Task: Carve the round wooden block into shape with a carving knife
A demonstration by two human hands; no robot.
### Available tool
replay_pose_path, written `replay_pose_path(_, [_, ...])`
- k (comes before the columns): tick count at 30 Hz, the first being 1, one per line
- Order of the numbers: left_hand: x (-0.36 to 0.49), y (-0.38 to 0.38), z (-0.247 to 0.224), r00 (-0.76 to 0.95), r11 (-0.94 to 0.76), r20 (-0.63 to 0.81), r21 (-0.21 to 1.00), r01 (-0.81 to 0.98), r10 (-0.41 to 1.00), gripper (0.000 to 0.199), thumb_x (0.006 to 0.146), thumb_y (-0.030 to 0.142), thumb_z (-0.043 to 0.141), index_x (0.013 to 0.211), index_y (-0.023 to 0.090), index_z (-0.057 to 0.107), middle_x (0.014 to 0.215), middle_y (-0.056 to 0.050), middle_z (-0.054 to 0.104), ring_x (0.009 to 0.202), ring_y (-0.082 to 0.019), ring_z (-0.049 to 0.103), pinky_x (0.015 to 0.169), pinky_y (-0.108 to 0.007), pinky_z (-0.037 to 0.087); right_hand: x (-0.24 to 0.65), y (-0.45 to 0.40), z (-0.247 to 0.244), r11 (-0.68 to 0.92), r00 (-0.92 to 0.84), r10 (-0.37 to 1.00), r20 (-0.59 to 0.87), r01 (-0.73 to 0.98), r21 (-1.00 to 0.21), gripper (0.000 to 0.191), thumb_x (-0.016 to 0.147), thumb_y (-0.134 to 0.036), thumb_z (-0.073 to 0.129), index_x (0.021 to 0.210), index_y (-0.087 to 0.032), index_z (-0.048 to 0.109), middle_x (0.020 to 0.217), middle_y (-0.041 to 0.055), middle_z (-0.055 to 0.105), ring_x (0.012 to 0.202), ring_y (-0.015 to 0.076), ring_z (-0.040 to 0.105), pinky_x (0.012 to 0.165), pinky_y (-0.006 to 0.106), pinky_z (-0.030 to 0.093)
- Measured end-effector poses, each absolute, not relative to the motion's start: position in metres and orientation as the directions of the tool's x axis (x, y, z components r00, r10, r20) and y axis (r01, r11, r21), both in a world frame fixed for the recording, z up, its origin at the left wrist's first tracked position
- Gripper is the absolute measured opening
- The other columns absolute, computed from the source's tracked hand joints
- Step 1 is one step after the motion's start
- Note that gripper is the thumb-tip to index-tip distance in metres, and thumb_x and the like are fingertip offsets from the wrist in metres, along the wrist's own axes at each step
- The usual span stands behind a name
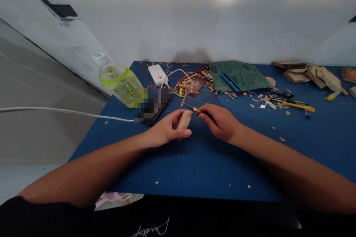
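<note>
Over the middle of the blue table (200,170), my left hand (167,127) is closed around a small pale block of carved wood (184,119), thumb along its near side. My right hand (218,120) grips a carving knife (197,110) by its handle, just right of the block. The thin blade points left, past the block's far end; whether it touches the wood I cannot tell. Wood shavings (185,81) lie in a heap beyond both hands.
Left stand a bottle of yellow-green liquid (122,83), a dark phone-like device (155,107) and a white power bank (158,74) with a cable. Behind are green sandpaper (250,76) and a blue cutter (230,82). Rightward lie a yellow cutter (299,106) and wood blocks (314,72).
</note>
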State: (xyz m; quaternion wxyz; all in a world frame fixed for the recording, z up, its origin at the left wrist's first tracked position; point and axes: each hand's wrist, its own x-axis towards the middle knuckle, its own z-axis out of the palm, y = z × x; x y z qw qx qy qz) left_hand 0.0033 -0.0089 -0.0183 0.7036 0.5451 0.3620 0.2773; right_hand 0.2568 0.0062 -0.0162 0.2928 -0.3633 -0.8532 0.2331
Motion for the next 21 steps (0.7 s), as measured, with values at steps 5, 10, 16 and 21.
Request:
replay_pose_path(5, [0.003,-0.009,-0.019,0.564,0.235,-0.169,0.971,-0.047,0.808,0.068,0.079,0.047,0.091,0.125,0.019,0.050,0.101,0.001,0.056,0.066,-0.008,0.054,0.054,-0.023,0.050,0.256,0.000,-0.014,0.607,-0.620,0.753,0.221,0.526,-0.596,0.025,0.110,-0.041,0.049,0.115,-0.021,0.063,0.092,0.0051,0.074,0.072,0.0181,0.062,0.069,0.031,0.040])
replay_pose_path(10, [0.003,-0.007,-0.019,0.577,0.223,-0.160,0.974,-0.039,0.801,0.067,0.082,0.047,0.089,0.128,0.018,0.050,0.086,0.005,0.054,0.063,-0.009,0.053,0.055,-0.023,0.049,0.254,0.000,-0.014,0.645,-0.725,0.661,0.193,0.417,-0.641,0.029,0.113,-0.040,0.043,0.122,-0.021,0.062,0.113,0.0091,0.076,0.091,0.0206,0.069,0.079,0.032,0.045])
replay_pose_path(16, [0.001,-0.008,-0.014,0.564,0.203,-0.206,0.977,0.070,0.800,0.070,0.079,0.050,0.089,0.129,0.017,0.051,0.086,0.005,0.054,0.060,-0.009,0.050,0.054,-0.024,0.043,0.254,0.000,-0.010,0.650,-0.732,0.678,0.071,0.552,-0.522,0.047,0.114,-0.052,0.028,0.103,-0.020,0.061,0.092,0.0075,0.073,0.075,0.0195,0.062,0.067,0.030,0.034])
replay_pose_path(21, [0.002,-0.010,-0.004,0.555,0.129,-0.188,0.981,0.145,0.810,0.059,0.079,0.045,0.088,0.119,0.016,0.055,0.094,0.002,0.054,0.068,-0.008,0.045,0.058,-0.022,0.035,0.255,0.002,-0.006,0.640,-0.692,0.720,-0.045,0.689,-0.340,0.049,0.114,-0.055,0.025,0.104,-0.020,0.058,0.091,0.0090,0.074,0.068,0.0200,0.059,0.061,0.032,0.022])
